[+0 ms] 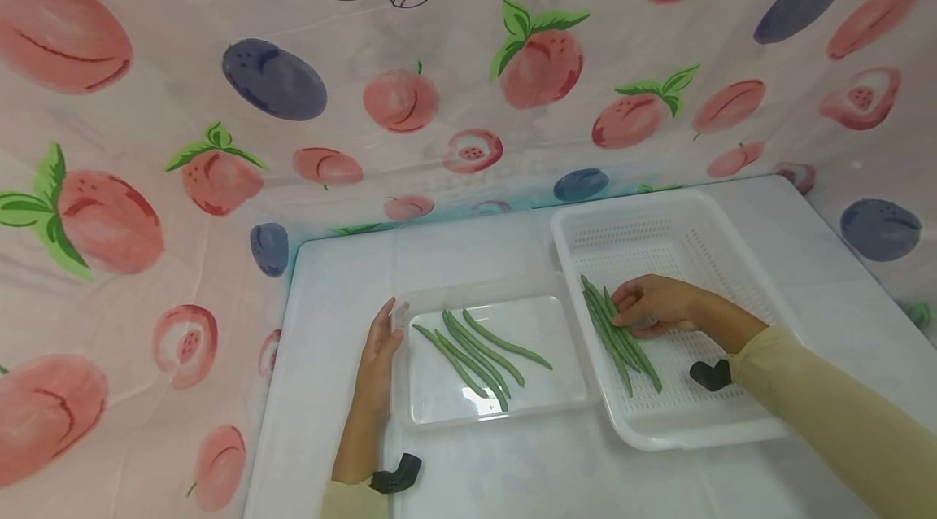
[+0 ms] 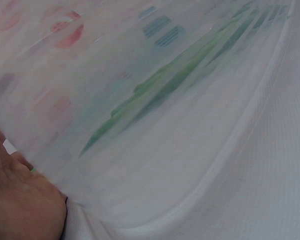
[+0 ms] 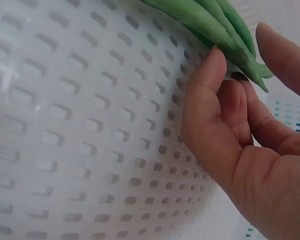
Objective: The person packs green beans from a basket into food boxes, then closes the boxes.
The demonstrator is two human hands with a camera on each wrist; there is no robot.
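Green beans lay in two groups: about five [image 1: 474, 346] spread slantwise on the floor of a clear plastic tray [image 1: 498, 424], and a tighter bunch [image 1: 609, 332] along the left side of a white perforated plastic basket [image 1: 644, 444]. The right hand [image 1: 662, 303] reached into the basket over this bunch, its fingers bent. In the right wrist view the thumb tip touched the beans while the index fingertip stood apart from them; I could not tell whether the hand had any pinched. The left hand [image 1: 379, 348] was not clenched: its fingers, nearly straight, rested against the tray's left end. Through that cloudy wall, the left wrist view showed the beans as a blurred green streak.

Tray and basket stood side by side on a white worktop [image 1: 512, 470], the tray on the left. Beige sleeves [image 1: 827, 405] covered the person's forearms, with a small black device [image 1: 396, 474] by each cuff. Behind the worktop hung a pink cloth [image 1: 410, 23] printed with peaches and dark blue fruits.
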